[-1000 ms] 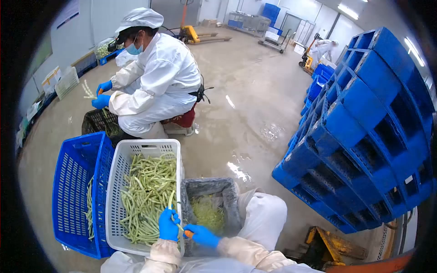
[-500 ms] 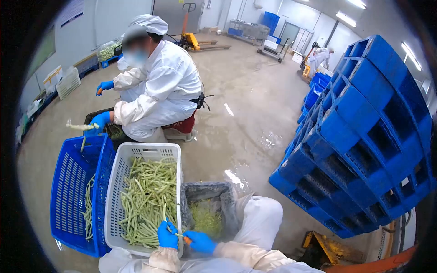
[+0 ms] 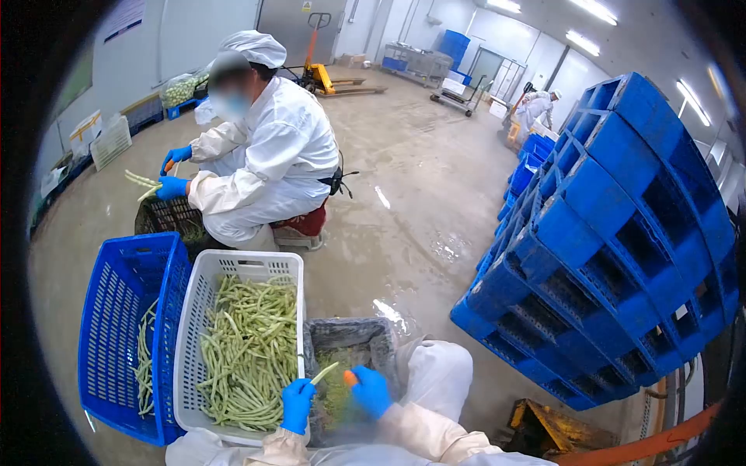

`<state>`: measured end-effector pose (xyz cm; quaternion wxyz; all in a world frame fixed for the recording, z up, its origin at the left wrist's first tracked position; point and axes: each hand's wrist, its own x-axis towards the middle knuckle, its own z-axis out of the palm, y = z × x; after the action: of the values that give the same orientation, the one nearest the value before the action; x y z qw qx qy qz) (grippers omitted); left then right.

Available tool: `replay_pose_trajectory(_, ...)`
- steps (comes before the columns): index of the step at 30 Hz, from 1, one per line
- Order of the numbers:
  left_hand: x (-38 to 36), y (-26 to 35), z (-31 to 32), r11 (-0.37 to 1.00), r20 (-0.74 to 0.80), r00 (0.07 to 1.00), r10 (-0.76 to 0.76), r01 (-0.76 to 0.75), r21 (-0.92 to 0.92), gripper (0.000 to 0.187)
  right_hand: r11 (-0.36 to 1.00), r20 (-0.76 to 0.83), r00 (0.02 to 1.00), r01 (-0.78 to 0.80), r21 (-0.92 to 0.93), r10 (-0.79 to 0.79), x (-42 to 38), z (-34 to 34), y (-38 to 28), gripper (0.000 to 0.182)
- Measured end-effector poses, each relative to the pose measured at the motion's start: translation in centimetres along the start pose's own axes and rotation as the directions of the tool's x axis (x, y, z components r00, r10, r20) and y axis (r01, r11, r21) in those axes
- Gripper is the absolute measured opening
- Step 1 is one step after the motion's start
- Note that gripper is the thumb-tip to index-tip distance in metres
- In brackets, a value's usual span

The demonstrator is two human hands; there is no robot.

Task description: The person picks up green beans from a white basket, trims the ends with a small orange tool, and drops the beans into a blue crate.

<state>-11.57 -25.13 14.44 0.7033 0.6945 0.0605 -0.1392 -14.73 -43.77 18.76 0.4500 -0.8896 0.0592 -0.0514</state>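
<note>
My left hand (image 3: 297,404) is closed on a pale green bean (image 3: 325,373), whose free end points up and right over the dark lined bin (image 3: 386,342). To its right, my right hand (image 3: 371,392) is closed, with a small orange piece (image 3: 350,377) showing at its fingertips; whether this is a tool or a finger cover I cannot make out. Both hands wear blue gloves. Left of them stands a white crate (image 3: 186,342) with a heap of long green beans (image 3: 245,349). Small green scraps (image 3: 334,388) lie in the dark bin.
A blue crate (image 3: 116,342) with a few beans stands left of the white one. A co-worker (image 3: 272,147) sits ahead, holding beans in gloved hands. Stacked blue pallets (image 3: 606,241) rise at right. A yellow pallet jack (image 3: 318,78) stands farther back.
My hands have moved apart, the right one shifting right and up over the dark bin. The bean in my left hand now points right. The co-worker's hands have come together around beans.
</note>
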Motion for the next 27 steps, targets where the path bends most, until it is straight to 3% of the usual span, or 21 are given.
replay_pose_trajectory(1,0.2,-0.7,0.1,1.0,0.003,1.0,0.001,-0.001,0.0,0.009,0.982,0.083,0.991,-0.086,-0.165,0.1,0.6,-1.2,-0.1,0.024)
replay_pose_trajectory(2,0.5,-1.7,0.2,0.991,0.029,0.996,0.084,-0.086,0.098,0.011,0.982,0.08,0.992,-0.087,-0.166,0.101,0.7,-1.1,-0.4,0.024)
replay_pose_trajectory(3,0.7,-2.1,0.2,0.966,0.06,0.985,0.164,-0.172,0.19,0.013,0.968,-0.053,0.975,0.205,-0.143,-0.215,0.8,-0.8,-0.9,0.026)
replay_pose_trajectory(4,0.2,-0.4,0.5,0.967,0.057,0.985,0.166,-0.174,0.188,0.013,0.862,-0.183,0.844,0.481,-0.159,-0.505,0.9,-0.7,-1.1,0.029)
replay_pose_trajectory(5,-0.6,1.4,0.8,0.967,0.108,0.984,0.141,-0.16,0.198,0.013,0.86,-0.179,0.842,0.485,-0.157,-0.508,0.8,-0.5,-0.7,0.029)
replay_pose_trajectory(7,-0.8,2.1,0.7,0.967,0.156,0.981,0.114,-0.146,0.211,0.014,0.875,0.154,0.879,0.469,-0.12,-0.45,0.2,-0.1,0.1,0.028)
replay_pose_trajectory(10,0.3,0.5,-0.4,0.961,0.186,0.974,0.129,-0.169,0.22,0.013,0.907,0.171,0.912,0.396,-0.143,-0.372,0.0,0.5,0.6,0.028)
replay_pose_trajectory(15,1.2,0.7,-2.3,0.957,0.182,0.983,-0.026,-0.028,0.288,0.014,0.912,0.17,0.917,0.385,-0.14,-0.361,0.1,0.6,1.3,0.026)
replay_pose_trajectory(18,1.1,1.0,-2.4,0.966,0.164,0.986,-0.031,-0.013,0.259,0.015,0.916,0.175,0.924,0.367,-0.163,-0.339,0.2,1.2,2.6,0.024)
replay_pose_trajectory(21,0.3,2.3,-2.5,0.958,0.2,0.978,0.057,-0.11,0.266,0.016,0.943,0.194,0.937,0.315,-0.108,-0.291,0.2,1.6,3.7,0.023)
replay_pose_trajectory(25,0.9,1.5,-3.3,0.832,0.227,0.942,0.249,-0.328,0.447,0.017,0.968,0.34,0.916,0.246,-0.058,-0.213,0.1,1.5,3.7,0.022)
replay_pose_trajectory(27,1.1,1.3,-3.4,0.788,0.24,0.935,0.259,-0.349,0.508,0.018,0.969,0.352,0.914,0.24,-0.063,-0.203,0.2,1.5,3.7,0.023)
